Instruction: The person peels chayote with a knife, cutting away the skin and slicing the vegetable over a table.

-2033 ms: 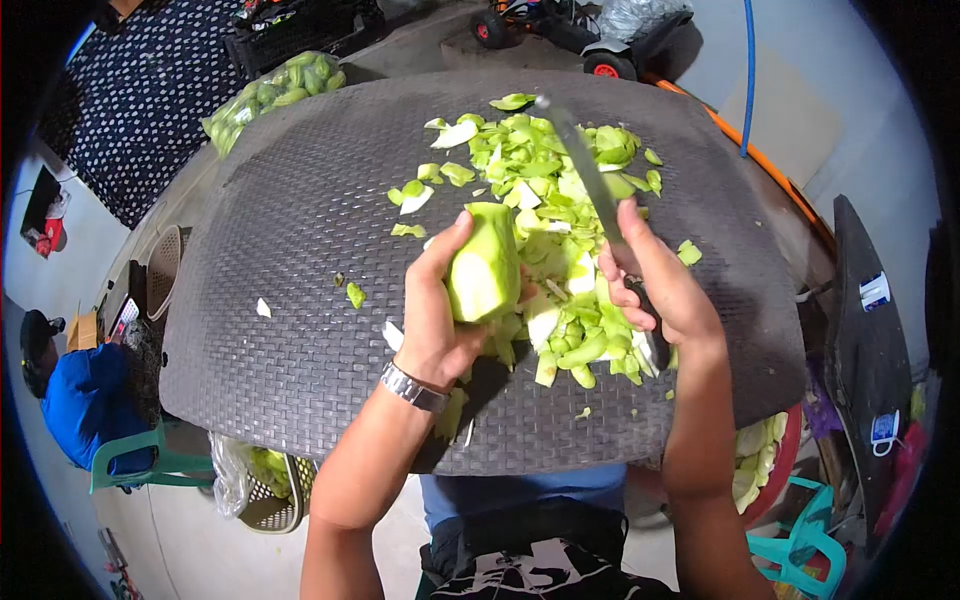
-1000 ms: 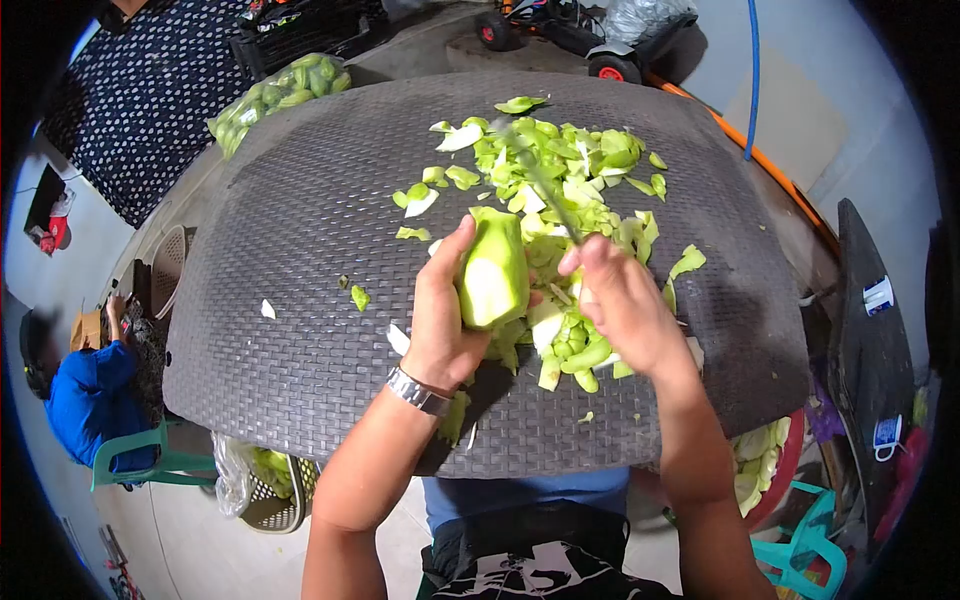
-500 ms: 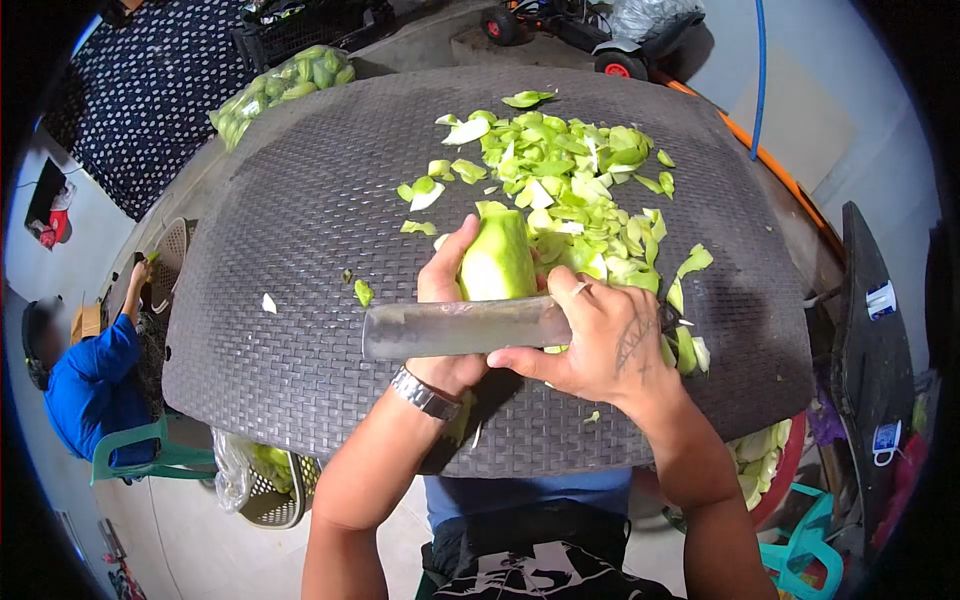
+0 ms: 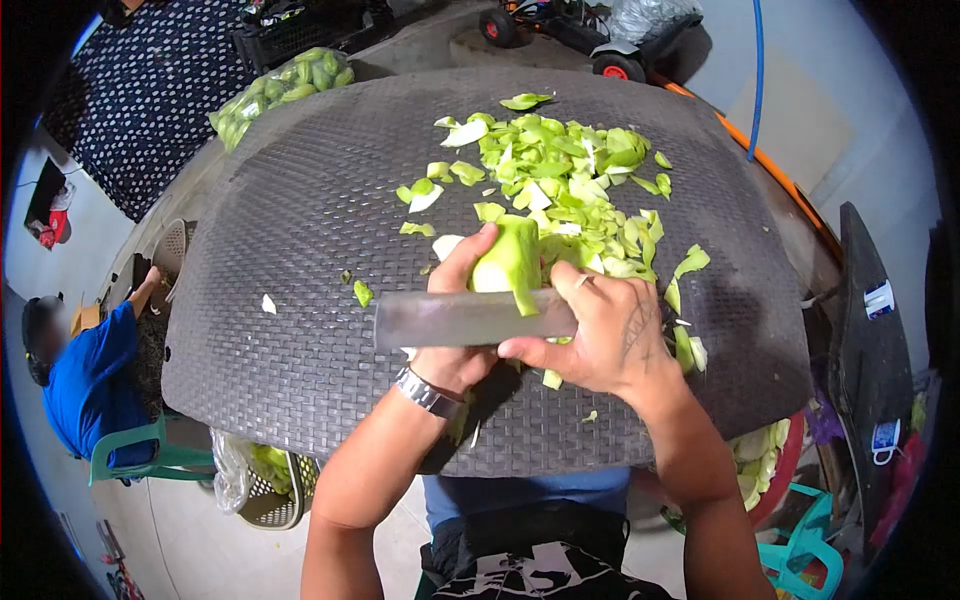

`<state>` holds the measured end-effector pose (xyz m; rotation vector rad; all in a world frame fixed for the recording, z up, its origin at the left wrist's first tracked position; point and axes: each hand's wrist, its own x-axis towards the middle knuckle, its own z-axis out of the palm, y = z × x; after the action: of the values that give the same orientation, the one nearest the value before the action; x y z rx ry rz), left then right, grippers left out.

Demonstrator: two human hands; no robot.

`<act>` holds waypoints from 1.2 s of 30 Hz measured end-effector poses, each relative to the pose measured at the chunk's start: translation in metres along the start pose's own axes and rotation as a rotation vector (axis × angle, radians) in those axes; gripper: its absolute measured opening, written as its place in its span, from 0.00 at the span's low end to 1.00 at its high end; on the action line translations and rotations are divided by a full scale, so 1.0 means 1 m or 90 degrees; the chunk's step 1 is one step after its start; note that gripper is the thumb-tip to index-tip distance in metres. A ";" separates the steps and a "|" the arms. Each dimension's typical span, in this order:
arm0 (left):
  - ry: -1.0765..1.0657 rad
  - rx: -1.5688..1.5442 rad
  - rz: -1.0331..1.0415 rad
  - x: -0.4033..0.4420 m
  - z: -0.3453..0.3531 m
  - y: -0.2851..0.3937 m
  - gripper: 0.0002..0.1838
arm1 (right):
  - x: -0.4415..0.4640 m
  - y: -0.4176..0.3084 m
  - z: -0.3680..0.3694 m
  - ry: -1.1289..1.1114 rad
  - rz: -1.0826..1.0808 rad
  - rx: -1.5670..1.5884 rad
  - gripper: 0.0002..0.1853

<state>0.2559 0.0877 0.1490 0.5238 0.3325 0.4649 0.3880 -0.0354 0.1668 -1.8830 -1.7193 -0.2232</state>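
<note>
My left hand [image 4: 458, 368] is closed around a pale-green fruit [image 4: 508, 250], partly peeled, its exact kind unclear. The thumb lies along the fruit's left side; the other fingers are mostly hidden beneath and behind it. My right hand [image 4: 615, 325] grips a broad-bladed knife [image 4: 440, 320], with the blade pointing left across the near end of the fruit. A strip of green flesh hangs over the blade. Just beyond my hands, a heap of green cut pieces [image 4: 560, 170] spreads on the dark woven-textured table [image 4: 300, 220].
A bag of green fruit [image 4: 290, 88] rests past the far left edge. At left, a person in blue [image 4: 95, 370] sits on a green chair [image 4: 150, 450]. A basket [image 4: 275, 505] and a red-rimmed container [image 4: 790, 470] stand below the table. Loose slices [image 4: 692, 262] lie at right.
The knife has shifted slightly right and up against the fruit, and a strip now hangs over the blade. The fruit has tipped a little, and a small piece shows below the knife.
</note>
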 end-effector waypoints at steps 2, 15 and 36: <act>0.008 0.029 0.022 0.000 -0.001 -0.003 0.27 | -0.001 -0.003 -0.001 -0.003 -0.008 0.018 0.44; 0.033 0.116 0.120 0.001 -0.002 -0.007 0.31 | 0.005 0.016 -0.007 -0.013 0.056 -0.002 0.42; 0.072 0.090 0.057 -0.007 0.012 0.005 0.27 | -0.002 0.062 -0.047 -0.234 0.541 0.504 0.40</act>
<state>0.2528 0.0833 0.1626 0.6538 0.4534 0.5622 0.4586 -0.0617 0.1862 -1.8619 -0.8195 1.0208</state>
